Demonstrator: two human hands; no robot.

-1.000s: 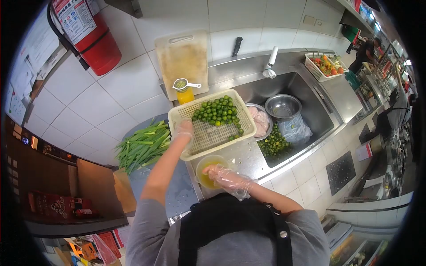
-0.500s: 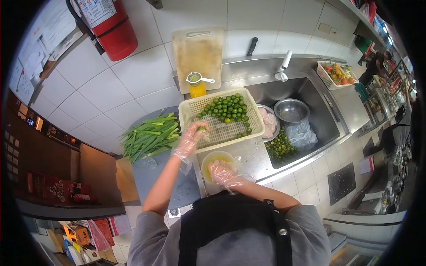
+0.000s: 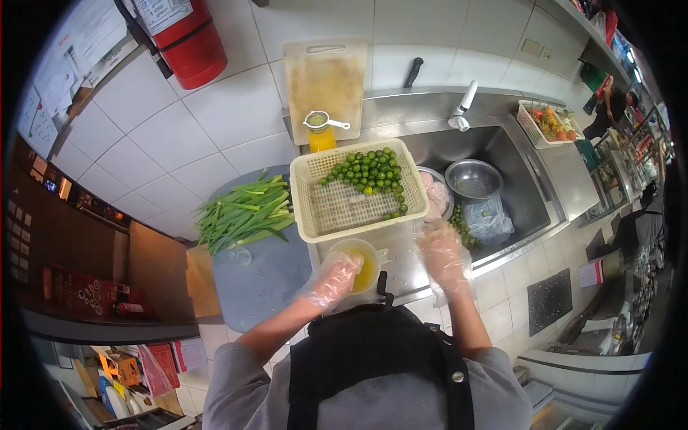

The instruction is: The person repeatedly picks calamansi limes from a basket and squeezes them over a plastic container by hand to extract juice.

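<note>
My left hand [image 3: 338, 276], in a clear plastic glove, is closed over the left side of a plastic pitcher [image 3: 378, 256] of yellowish juice. The green calamansi it held half a second ago is hidden by the fingers. My right hand [image 3: 443, 255], also gloved, hangs over the sink's front left edge, smeared by motion; its grip does not show. Behind the pitcher, a cream plastic basket [image 3: 307, 208] holds many whole calamansi [image 3: 369, 170]. Partly covered by my right hand, a pile of used calamansi halves [image 3: 466, 235] lies in the sink.
Spring onions [image 3: 247, 213] lie on a grey round surface [image 3: 269, 290] to the left. A strainer [image 3: 317, 120] tops a yellow-filled container [image 3: 322, 139]. In the sink [image 3: 527, 190] are a metal bowl [image 3: 473, 179], raw meat [image 3: 434, 192] in another bowl and a plastic bag [image 3: 489, 219].
My left hand has come from the basket down to the pitcher with the calamansi. My right hand has left the pitcher and swung right to the sink's edge.
</note>
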